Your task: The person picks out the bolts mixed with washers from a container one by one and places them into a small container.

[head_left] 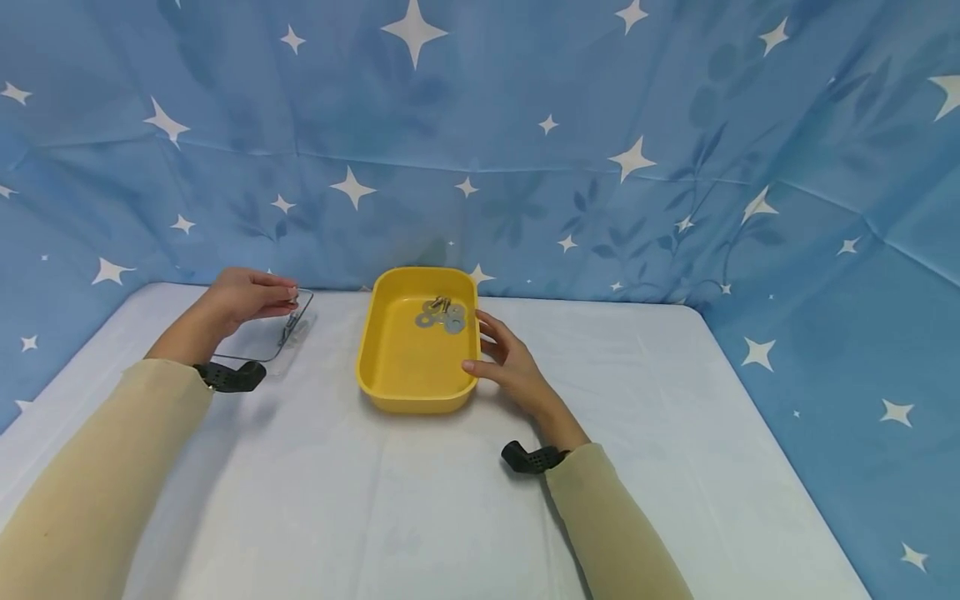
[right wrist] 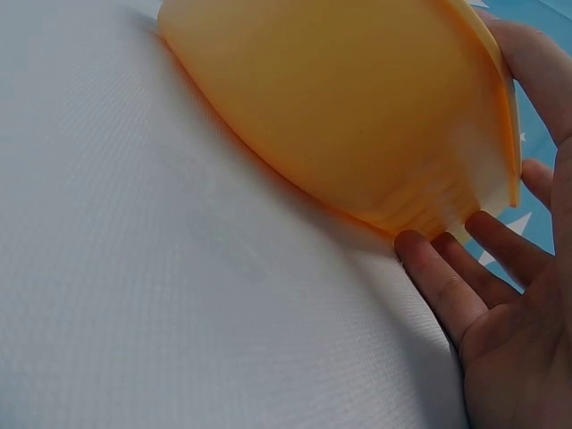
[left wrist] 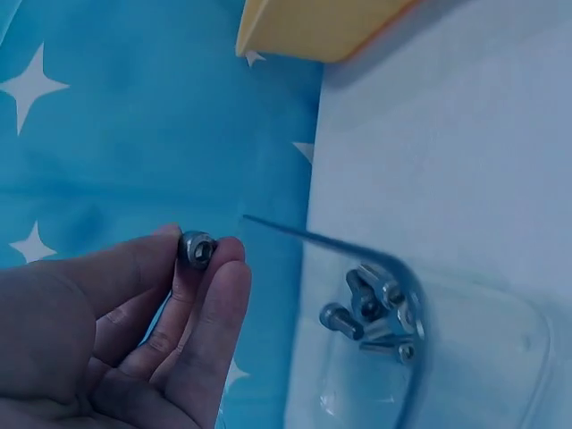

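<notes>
My left hand (head_left: 253, 297) is raised over a clear container (head_left: 300, 334) at the left of the table. Between thumb and fingertips it pinches a metal socket-head bolt (left wrist: 197, 250), its hex recess facing the wrist camera. Several more bolts (left wrist: 340, 322) lie in the clear container, below and right of the hand in the left wrist view. My right hand (head_left: 517, 372) holds the right side of a yellow tray (head_left: 408, 367), thumb on the rim and fingers against the outer wall. Flat washers (head_left: 454, 326) and a few bolts (head_left: 442, 304) lie in the tray's far right part.
A white cloth (head_left: 420, 500) covers the table. Behind it and along the right side hangs a blue curtain (head_left: 510, 125) with white stars, close behind the tray and the clear container. Each wrist wears a dark band (head_left: 231, 377).
</notes>
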Demonstrator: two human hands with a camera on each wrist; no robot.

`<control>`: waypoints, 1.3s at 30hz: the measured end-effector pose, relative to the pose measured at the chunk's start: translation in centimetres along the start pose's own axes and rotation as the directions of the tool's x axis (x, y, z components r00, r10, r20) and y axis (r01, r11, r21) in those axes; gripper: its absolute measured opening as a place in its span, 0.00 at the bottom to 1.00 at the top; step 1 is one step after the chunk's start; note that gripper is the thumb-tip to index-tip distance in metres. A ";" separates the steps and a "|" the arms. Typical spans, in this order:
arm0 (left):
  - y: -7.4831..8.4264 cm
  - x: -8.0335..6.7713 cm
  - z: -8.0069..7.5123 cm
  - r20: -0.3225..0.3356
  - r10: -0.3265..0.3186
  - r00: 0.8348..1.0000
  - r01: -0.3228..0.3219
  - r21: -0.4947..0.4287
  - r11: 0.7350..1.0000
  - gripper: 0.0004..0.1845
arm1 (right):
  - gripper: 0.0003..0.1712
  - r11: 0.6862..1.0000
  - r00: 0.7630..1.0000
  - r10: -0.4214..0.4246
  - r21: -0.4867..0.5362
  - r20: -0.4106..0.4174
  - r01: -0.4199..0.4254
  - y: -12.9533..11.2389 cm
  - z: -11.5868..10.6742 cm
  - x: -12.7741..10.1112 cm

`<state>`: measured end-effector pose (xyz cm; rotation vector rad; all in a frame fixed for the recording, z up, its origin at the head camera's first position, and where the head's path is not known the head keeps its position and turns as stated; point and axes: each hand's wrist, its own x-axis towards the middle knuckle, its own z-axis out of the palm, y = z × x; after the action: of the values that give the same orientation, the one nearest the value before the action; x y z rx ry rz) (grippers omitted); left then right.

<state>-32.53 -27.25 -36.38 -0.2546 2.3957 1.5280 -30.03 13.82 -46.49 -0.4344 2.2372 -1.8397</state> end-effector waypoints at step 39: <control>-3.6 1.9 0.5 -0.139 -0.099 0.985 0.145 0.383 0.912 0.16 | 0.49 1.000 1.000 -0.004 0.000 0.000 0.004 0.2 0.0 0.2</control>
<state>-33.14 -28.30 -40.24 -0.4051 2.6540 0.9725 -30.22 13.76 -46.67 -0.4390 2.2381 -1.8418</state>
